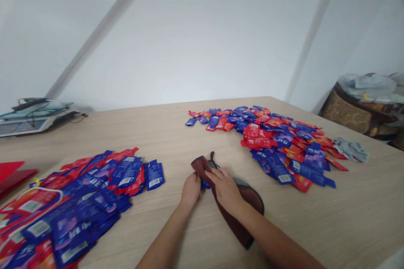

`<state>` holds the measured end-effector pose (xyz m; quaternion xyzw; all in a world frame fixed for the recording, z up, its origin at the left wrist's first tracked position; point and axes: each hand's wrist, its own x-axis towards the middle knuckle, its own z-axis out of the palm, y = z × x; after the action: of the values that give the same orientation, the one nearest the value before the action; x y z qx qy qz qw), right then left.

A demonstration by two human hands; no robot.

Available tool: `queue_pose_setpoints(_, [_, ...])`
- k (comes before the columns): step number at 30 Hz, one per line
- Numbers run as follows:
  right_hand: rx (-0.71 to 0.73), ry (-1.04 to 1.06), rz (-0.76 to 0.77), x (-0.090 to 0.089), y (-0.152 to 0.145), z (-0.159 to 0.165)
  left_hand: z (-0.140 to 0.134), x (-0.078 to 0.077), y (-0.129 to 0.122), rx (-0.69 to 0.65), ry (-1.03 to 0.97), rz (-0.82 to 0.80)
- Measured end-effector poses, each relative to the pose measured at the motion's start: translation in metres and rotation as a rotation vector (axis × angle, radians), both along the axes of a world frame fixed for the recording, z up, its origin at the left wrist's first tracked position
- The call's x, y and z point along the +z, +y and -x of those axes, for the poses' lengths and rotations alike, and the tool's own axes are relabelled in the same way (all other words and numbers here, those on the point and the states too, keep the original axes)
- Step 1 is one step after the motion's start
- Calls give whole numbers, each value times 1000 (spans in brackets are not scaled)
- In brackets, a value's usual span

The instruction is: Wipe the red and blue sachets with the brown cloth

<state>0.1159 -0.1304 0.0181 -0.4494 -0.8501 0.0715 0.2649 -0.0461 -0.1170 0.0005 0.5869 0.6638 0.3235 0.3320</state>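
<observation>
A maroon fabric wrap (235, 220) with black edging lies folded on the table in front of me. Its grey inner side (243, 183) shows at the right, and a black loop (212, 158) sticks up at the far end. My left hand (190, 191) is closed at the wrap's left edge, its fingertips partly hidden under the fabric. Over the raised flap, my right hand (225, 189) bends its fingers and grips it. Between the two hands a bit of a blue packet (205, 185) shows; most of it is covered.
Red and blue packets form a heap (85, 197) at the left and another (277, 134) at the back right. A grey cloth (351, 149) lies beside the right heap. A scale (28, 124) stands far left, near a red folder (15, 178). Bags fill a brown chair (344, 111).
</observation>
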Motion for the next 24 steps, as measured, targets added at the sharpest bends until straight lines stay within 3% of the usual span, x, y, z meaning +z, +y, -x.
queue_pose_setpoints(3, [56, -16, 59, 2, 4, 3, -1, 2, 0, 10, 55, -32])
queue_pose_setpoints(8, [-185, -48, 100, -2, 41, -22, 1, 2, -3, 29, 151, -77])
queue_pose_setpoints(11, [-234, -30, 67, -4, 42, -30, 1, 2, -3, 28, 109, -28])
queue_pose_setpoints(15, [-116, 42, -29, -2, 17, -15, 1, 4, -1, -4, 190, -53])
queue_pose_setpoints(19, [31, -4, 32, 1, 11, -3, 0, 7, -1, -25, 231, -53])
queue_pose_setpoints(24, [-219, -31, 83, -4, 41, -21, -1, 12, -13, -16, 471, -97])
